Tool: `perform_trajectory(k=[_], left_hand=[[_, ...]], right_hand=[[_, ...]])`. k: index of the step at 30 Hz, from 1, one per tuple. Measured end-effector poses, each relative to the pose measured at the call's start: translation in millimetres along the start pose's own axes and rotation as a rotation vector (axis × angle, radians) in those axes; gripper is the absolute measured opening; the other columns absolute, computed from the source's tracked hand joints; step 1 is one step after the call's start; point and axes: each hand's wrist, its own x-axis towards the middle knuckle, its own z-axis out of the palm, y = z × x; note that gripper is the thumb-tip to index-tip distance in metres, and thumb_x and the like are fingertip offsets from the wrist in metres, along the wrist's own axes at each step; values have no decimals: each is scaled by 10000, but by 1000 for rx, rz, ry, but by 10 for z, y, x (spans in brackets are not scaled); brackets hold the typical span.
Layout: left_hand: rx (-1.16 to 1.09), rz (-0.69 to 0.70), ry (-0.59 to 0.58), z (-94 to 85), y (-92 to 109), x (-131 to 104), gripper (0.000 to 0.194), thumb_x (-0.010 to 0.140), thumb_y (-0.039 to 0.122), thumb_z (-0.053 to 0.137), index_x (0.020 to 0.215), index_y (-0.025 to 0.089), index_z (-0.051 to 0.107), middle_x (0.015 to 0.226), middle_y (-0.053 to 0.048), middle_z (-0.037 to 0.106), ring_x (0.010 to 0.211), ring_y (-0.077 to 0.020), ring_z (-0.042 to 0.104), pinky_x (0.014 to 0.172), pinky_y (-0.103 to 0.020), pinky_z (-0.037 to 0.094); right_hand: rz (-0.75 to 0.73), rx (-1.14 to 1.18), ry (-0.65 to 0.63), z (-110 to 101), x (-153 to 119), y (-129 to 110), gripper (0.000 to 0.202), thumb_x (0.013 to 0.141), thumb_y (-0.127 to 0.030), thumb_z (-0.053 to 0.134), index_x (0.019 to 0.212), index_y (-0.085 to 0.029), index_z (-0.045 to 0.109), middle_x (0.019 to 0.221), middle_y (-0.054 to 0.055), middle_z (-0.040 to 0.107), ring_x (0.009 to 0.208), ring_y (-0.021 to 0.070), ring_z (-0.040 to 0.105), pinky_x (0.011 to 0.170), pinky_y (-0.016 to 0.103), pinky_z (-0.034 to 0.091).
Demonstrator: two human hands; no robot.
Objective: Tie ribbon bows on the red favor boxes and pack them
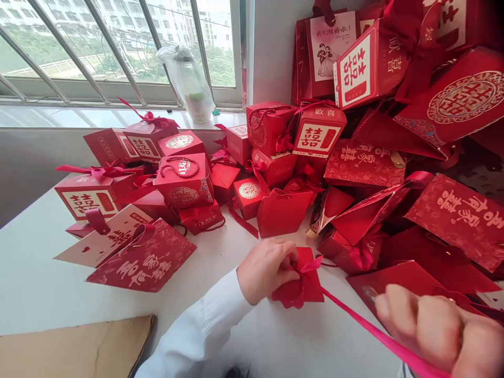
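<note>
On the white table, a small red box (pixel 315 290) stands with ribbon gathered at its top. My left hand (pixel 268 269) is closed in a pinch on the gathered ribbon over the box. A long pink-red ribbon (pixel 366 321) stretches taut from the box toward the lower right. At its far end my right hand (pixel 441 331), large and near the camera, is closed in a fist around the ribbon. The underside of the knot is hidden by my left fingers.
Red gift boxes (pixel 185 181) crowd the back of the white table (pixel 189 315). More red bags and boxes (pixel 366 163) pile up at the right. Cardboard (pixel 74 349) lies front left. A plastic-wrapped cup (pixel 192 94) stands on the windowsill.
</note>
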Motion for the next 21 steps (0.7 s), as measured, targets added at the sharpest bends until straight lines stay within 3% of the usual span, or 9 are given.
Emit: perform_trajectory(k=[3,6,9,12,14,16,21], left_hand=[[20,26,17,22,1,3,98,772,146,617,692,167,564,679,13,554,646,-125,498,572,-213,356],[5,36,43,17,-4,-5,106,784,124,588,695,170,553,683,15,562,641,-121,498,577,-210,359],[-31,16,45,-30,12,-19,124,807,115,547,698,171,530,678,25,563,616,-108,489,565,-204,352],[-52,15,38,-75,40,-29,132,838,116,490,721,171,516,714,20,566,631,-105,497,586,-204,369],[-16,39,25,-82,49,-37,86,811,93,497,794,170,530,802,-2,571,705,-122,514,628,-211,392],[46,90,-6,-76,44,-49,185,757,37,496,884,166,534,896,-31,555,786,-141,510,677,-222,411],[113,215,-97,-108,18,-94,319,720,-21,436,964,167,519,950,-60,521,830,-154,479,721,-231,424]], right_hand=[[13,160,-124,-26,59,-22,606,867,-698,292,590,-311,667,464,14,481,433,142,466,448,284,384],[88,213,-125,64,231,-60,583,938,-582,258,662,-277,671,521,4,527,488,132,499,507,264,431],[253,-53,-22,241,419,-23,183,878,-390,554,950,-265,665,782,16,621,680,155,568,613,258,462],[232,-242,-85,424,537,43,276,828,-320,615,1100,-274,626,953,28,606,764,169,557,661,270,474],[200,-282,-131,521,573,71,200,836,-299,603,1026,-268,655,927,23,602,800,177,556,706,286,472],[191,-306,-131,589,589,86,106,859,-290,574,863,-247,671,847,19,602,803,185,557,719,298,462],[213,-273,-53,559,574,59,171,863,-339,574,736,-231,613,790,20,600,783,192,553,678,293,446]])
